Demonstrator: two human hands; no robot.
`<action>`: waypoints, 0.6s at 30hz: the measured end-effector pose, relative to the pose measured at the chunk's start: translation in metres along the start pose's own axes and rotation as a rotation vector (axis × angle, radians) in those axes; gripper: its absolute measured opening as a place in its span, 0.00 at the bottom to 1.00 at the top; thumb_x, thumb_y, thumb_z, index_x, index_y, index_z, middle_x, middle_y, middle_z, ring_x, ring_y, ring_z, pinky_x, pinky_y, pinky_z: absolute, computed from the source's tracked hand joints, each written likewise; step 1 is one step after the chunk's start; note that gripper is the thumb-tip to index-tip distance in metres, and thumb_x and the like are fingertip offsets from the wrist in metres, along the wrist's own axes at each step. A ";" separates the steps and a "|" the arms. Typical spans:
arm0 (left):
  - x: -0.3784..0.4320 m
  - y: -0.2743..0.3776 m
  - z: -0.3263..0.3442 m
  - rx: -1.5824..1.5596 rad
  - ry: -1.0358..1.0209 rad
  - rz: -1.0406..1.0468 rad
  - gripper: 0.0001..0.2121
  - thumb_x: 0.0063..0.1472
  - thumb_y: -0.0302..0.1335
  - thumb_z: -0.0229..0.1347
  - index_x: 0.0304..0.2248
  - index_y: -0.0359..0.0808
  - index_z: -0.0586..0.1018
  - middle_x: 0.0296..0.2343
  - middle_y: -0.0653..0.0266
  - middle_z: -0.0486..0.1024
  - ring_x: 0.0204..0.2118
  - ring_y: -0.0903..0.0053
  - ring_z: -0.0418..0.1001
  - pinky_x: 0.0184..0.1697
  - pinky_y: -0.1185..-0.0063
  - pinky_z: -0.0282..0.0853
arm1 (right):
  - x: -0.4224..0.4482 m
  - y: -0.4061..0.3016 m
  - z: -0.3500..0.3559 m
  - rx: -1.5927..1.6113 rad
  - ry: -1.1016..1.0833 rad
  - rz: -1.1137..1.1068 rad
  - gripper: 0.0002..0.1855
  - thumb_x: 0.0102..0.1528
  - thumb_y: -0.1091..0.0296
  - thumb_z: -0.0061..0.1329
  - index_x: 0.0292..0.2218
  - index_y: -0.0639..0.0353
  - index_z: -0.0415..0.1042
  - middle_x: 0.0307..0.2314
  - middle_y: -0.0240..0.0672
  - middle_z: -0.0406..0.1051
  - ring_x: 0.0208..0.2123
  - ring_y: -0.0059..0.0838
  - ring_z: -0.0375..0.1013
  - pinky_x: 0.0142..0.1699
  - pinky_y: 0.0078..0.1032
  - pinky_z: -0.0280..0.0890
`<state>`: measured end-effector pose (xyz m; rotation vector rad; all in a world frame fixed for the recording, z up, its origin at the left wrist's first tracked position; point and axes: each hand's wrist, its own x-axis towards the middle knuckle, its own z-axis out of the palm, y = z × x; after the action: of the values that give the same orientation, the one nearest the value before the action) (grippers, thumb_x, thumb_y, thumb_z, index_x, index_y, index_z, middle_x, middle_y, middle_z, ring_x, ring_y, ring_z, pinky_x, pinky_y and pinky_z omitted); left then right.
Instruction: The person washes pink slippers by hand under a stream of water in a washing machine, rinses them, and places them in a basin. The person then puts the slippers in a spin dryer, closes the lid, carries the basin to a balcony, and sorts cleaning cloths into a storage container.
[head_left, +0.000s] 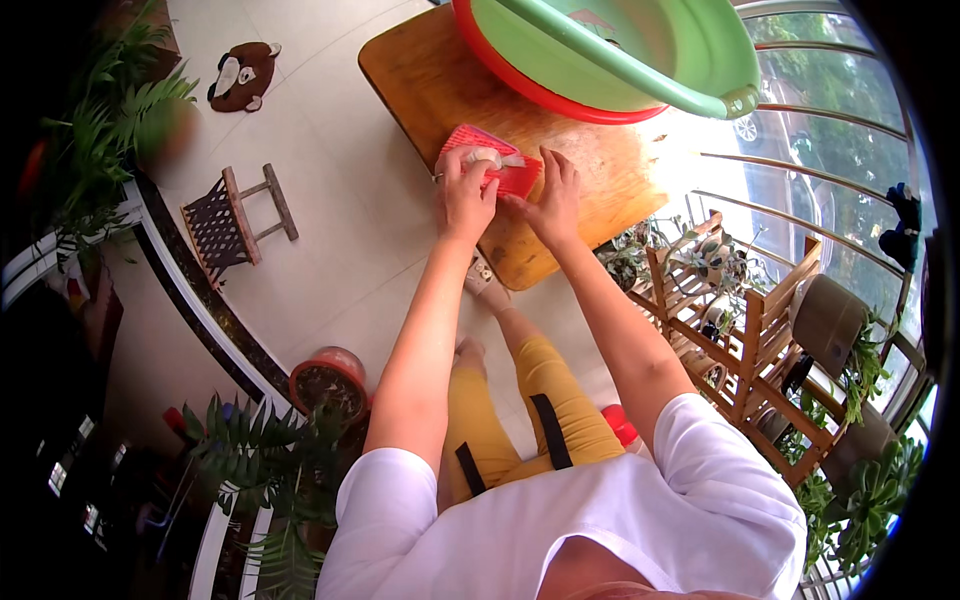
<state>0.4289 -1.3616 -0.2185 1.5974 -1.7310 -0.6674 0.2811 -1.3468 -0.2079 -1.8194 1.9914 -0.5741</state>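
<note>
On the wooden tabletop lies a red textured sheet with a fine grid pattern at its far end. A small whitish object sits on it, with a pale, translucent strip running off to the right; what it is I cannot tell. My left hand has its fingers curled over the sheet's left side, close against the whitish object, gripping there. My right hand is spread at the sheet's right edge, its thumb by the near corner and its fingers raised apart, holding nothing.
A large green plastic basin rests in a red basin at the table's far side. Left on the floor are a small folding stool and a bear-face mat. A slatted plant stand flanks the right, a potted plant the left.
</note>
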 end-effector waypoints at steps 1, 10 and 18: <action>-0.006 0.000 0.000 -0.029 0.057 -0.087 0.12 0.43 0.23 0.59 0.30 0.41 0.74 0.37 0.62 0.65 0.41 0.65 0.64 0.43 0.71 0.64 | 0.002 -0.004 -0.001 -0.026 -0.032 -0.034 0.48 0.31 0.59 0.62 0.52 0.60 0.55 0.48 0.45 0.56 0.50 0.44 0.54 0.53 0.37 0.53; -0.033 -0.029 0.020 -0.746 0.130 -0.833 0.24 0.49 0.22 0.54 0.46 0.26 0.62 0.40 0.50 0.68 0.37 0.72 0.71 0.42 0.78 0.67 | 0.041 -0.027 0.036 -0.293 -0.279 -0.090 0.56 0.22 0.50 0.65 0.51 0.60 0.53 0.45 0.40 0.57 0.49 0.43 0.55 0.52 0.35 0.54; -0.029 -0.023 0.021 -0.830 0.101 -1.021 0.25 0.53 0.27 0.54 0.49 0.29 0.59 0.41 0.60 0.68 0.37 0.77 0.68 0.37 0.79 0.65 | 0.036 -0.028 0.043 -0.460 -0.398 -0.081 0.52 0.27 0.42 0.60 0.48 0.63 0.56 0.42 0.43 0.58 0.47 0.42 0.56 0.52 0.34 0.54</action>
<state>0.4279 -1.3369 -0.2528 1.7122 -0.3005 -1.4857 0.3239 -1.3862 -0.2292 -2.0758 1.8764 0.2416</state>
